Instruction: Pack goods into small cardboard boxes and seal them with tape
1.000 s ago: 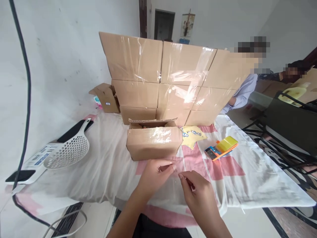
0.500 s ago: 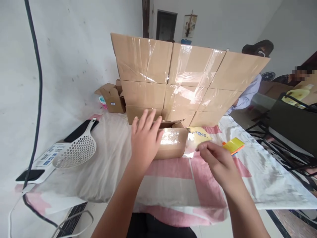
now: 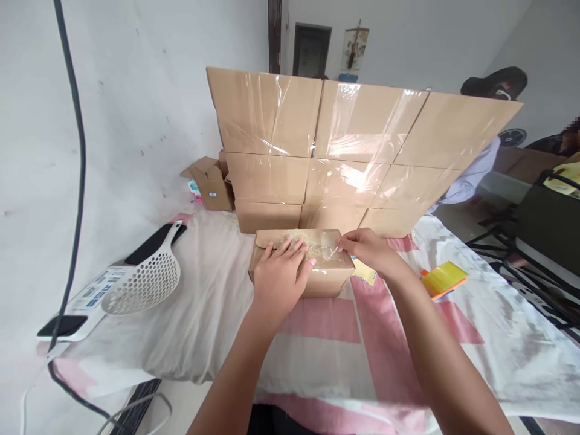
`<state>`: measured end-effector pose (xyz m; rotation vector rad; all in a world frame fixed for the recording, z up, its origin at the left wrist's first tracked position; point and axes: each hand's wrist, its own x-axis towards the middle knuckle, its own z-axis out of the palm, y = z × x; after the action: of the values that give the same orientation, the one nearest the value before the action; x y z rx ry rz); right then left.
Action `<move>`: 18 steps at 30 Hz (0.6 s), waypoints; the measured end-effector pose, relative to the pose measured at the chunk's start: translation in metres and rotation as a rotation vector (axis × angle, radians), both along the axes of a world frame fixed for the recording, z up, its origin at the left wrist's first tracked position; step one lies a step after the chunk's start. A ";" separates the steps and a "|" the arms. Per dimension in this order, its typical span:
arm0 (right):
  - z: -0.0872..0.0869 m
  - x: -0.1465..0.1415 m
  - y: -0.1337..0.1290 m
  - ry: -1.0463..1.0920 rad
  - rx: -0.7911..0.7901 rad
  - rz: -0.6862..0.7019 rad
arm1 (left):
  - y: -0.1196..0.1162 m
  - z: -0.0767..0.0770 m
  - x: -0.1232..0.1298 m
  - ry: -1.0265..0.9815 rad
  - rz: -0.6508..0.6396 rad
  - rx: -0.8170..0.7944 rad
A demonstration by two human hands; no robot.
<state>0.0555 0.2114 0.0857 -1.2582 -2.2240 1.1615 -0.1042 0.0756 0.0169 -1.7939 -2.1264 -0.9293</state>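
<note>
Box flap (image 3: 276,236) has folded down, inside the table's (image 3: 190,326) near edge. My left hand (image 3: 281,275) lies flat on it; my right hand (image 3: 368,248) pinches tape (image 3: 332,251).

This looks like a living room in a home: a picture scroll (image 3: 355,49) hangs on a plain wall (image 3: 417,42), beyond a cloth-covered desk (image 3: 199,338) and dark chair (image 3: 549,223).

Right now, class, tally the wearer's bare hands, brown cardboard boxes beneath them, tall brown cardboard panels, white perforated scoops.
Bare hands (left hand, right hand): 2
Brown cardboard box beneath: 1
Tall brown cardboard panel: 1
White perforated scoop: 1
Total: 5
</note>
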 end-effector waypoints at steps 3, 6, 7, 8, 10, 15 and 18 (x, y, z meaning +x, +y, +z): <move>-0.004 -0.004 -0.002 -0.100 0.086 -0.061 | 0.000 -0.001 0.001 0.008 0.010 0.024; -0.005 -0.009 -0.005 -0.217 0.206 -0.083 | -0.001 -0.002 0.002 0.010 0.018 0.023; -0.004 -0.011 -0.006 -0.255 0.252 -0.084 | -0.001 -0.001 0.002 0.007 0.022 0.018; -0.003 -0.013 -0.007 -0.293 0.294 -0.086 | -0.001 -0.001 0.002 0.004 0.025 0.014; -0.001 -0.018 -0.010 -0.385 0.360 -0.097 | -0.001 0.000 0.003 0.001 0.028 0.007; 0.013 -0.030 -0.021 -0.633 0.465 -0.132 | -0.002 0.000 0.005 -0.001 0.025 0.002; 0.018 -0.028 -0.025 -0.673 0.543 -0.234 | -0.003 0.000 0.005 -0.010 0.027 0.012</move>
<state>0.0279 0.1864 0.1040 -1.7445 -2.4715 0.0002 -0.0992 0.0725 0.0173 -1.7536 -2.1411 -0.9440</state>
